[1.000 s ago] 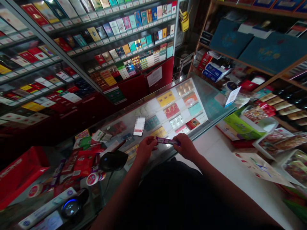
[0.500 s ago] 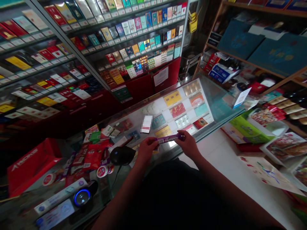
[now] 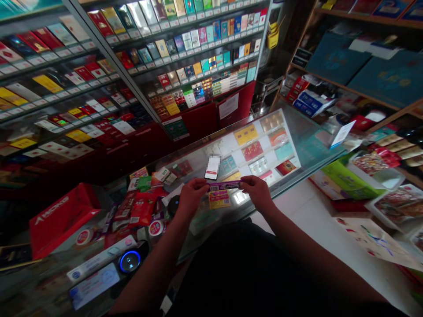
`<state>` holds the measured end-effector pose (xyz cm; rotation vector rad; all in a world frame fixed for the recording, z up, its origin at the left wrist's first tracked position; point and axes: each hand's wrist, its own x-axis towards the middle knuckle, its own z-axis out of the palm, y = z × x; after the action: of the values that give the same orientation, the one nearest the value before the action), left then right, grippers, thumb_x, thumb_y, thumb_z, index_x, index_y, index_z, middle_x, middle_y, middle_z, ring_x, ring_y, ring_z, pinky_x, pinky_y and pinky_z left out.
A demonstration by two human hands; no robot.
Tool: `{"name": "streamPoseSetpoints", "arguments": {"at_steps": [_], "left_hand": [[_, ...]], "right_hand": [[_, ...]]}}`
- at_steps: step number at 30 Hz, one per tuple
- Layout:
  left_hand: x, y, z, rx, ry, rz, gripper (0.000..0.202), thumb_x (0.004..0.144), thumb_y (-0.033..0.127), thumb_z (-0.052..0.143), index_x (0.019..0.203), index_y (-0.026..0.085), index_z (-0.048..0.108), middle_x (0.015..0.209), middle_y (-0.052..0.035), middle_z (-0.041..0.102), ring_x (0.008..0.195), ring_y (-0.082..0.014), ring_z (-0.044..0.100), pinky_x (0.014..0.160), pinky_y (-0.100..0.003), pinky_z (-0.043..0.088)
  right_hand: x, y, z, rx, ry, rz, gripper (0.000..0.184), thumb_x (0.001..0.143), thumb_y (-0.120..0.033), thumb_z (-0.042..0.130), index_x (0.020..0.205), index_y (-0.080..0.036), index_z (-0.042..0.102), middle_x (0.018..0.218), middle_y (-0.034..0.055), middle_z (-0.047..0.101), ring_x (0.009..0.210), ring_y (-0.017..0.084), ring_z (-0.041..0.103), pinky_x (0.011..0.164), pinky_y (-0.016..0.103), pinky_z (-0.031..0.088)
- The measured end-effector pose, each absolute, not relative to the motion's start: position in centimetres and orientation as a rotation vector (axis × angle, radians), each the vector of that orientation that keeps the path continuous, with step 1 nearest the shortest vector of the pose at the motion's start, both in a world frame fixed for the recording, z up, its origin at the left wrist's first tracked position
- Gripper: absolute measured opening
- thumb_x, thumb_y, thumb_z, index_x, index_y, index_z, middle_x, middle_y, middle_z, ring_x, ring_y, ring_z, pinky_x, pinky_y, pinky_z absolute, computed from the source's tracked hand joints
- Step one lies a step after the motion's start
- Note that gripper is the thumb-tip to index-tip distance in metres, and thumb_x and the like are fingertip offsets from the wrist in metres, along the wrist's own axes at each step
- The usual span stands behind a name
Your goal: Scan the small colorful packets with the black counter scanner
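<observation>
A slim purple candy pack (image 3: 225, 186) with a barcode stretches level between my two hands above the glass counter. My left hand (image 3: 193, 193) pinches its left end, while the fingers of my right hand (image 3: 258, 190) close on its right end. Just beyond the pack lies a phone (image 3: 212, 168) with a lit white screen, partly blurred out. A yellow and pink packet (image 3: 219, 199) shows below the pack. Beside my left hand is a rounded black device (image 3: 173, 204), mostly hidden by the hand and forearm.
Red snack bags (image 3: 143, 208) and a round tub (image 3: 156, 227) crowd the counter's left, near a red box (image 3: 62, 220). A blue-ringed device (image 3: 130, 262) stands closer to me. Cigarette shelves (image 3: 185, 61) rise behind the glass counter (image 3: 313, 136). Boxed goods (image 3: 346, 180) line the right.
The purple pack has turned from slightly tilted to nearly level. My left hand has moved left in the view, and its forearm now covers much of the black device. The surroundings have shifted rightward.
</observation>
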<state>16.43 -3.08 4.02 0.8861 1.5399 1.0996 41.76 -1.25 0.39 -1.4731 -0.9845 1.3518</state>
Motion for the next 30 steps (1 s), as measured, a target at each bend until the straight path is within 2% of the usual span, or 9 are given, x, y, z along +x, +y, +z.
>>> {"name": "streamPoseSetpoints", "arguments": {"at_steps": [5, 9, 13, 18, 24, 30], "left_hand": [[12.5, -2.2, 4.6, 1.004, 1.534, 1.059, 0.045, 0.061, 0.039, 0.09, 0.097, 0.016, 0.074, 0.081, -0.004, 0.078, 0.076, -0.019, 0.071, 0.074, -0.03, 0.053], [10.0, -2.0, 4.9, 1.045, 1.553, 0.996, 0.048, 0.061, 0.043, 0.091, 0.098, 0.016, 0.074, 0.081, -0.0046, 0.078, 0.074, -0.0192, 0.071, 0.073, -0.031, 0.055], [8.5, -2.3, 5.2, 1.109, 1.614, 0.938, 0.043, 0.065, 0.046, 0.088, 0.094, 0.017, 0.076, 0.084, -0.0062, 0.079, 0.076, -0.0208, 0.072, 0.071, -0.031, 0.055], [6.6, -2.7, 5.3, 1.145, 1.605, 0.886, 0.033, 0.068, 0.034, 0.086, 0.094, 0.018, 0.075, 0.085, -0.0064, 0.08, 0.076, -0.0218, 0.073, 0.071, -0.032, 0.056], [3.7, -1.9, 3.2, 1.17, 1.566, 0.888, 0.037, 0.067, 0.036, 0.085, 0.097, 0.016, 0.074, 0.085, -0.0064, 0.079, 0.073, -0.0205, 0.072, 0.069, -0.031, 0.054], [2.2, -1.0, 1.0, 1.149, 1.542, 0.879, 0.041, 0.065, 0.037, 0.086, 0.098, 0.016, 0.074, 0.085, -0.0061, 0.078, 0.073, -0.0204, 0.071, 0.069, -0.032, 0.053]], "right_hand": [[39.0, -1.5, 0.4, -1.454, -1.033, 1.275, 0.035, 0.066, -0.04, 0.085, 0.094, -0.021, 0.076, 0.086, 0.0058, 0.081, 0.081, 0.024, 0.076, 0.078, 0.037, 0.058], [36.7, -1.9, 0.4, -1.435, -1.023, 1.297, 0.032, 0.067, -0.044, 0.084, 0.088, -0.021, 0.075, 0.082, 0.0053, 0.079, 0.079, 0.024, 0.075, 0.076, 0.037, 0.057], [34.5, -2.7, -0.1, -1.496, -1.04, 1.245, 0.03, 0.069, -0.046, 0.08, 0.085, -0.021, 0.075, 0.079, 0.0052, 0.079, 0.075, 0.023, 0.073, 0.074, 0.036, 0.056], [32.2, -3.6, -0.9, -1.545, -1.021, 1.201, 0.03, 0.069, -0.047, 0.078, 0.084, -0.021, 0.075, 0.08, 0.0059, 0.079, 0.073, 0.024, 0.073, 0.071, 0.036, 0.055], [29.9, -4.3, -1.4, -1.583, -1.035, 1.144, 0.026, 0.07, -0.045, 0.075, 0.081, -0.021, 0.074, 0.078, 0.0058, 0.078, 0.071, 0.024, 0.071, 0.067, 0.034, 0.053], [28.4, -5.0, -2.9, -1.657, -1.073, 1.057, 0.027, 0.072, -0.045, 0.074, 0.085, -0.021, 0.076, 0.082, 0.0066, 0.079, 0.077, 0.025, 0.072, 0.07, 0.035, 0.054]]}}
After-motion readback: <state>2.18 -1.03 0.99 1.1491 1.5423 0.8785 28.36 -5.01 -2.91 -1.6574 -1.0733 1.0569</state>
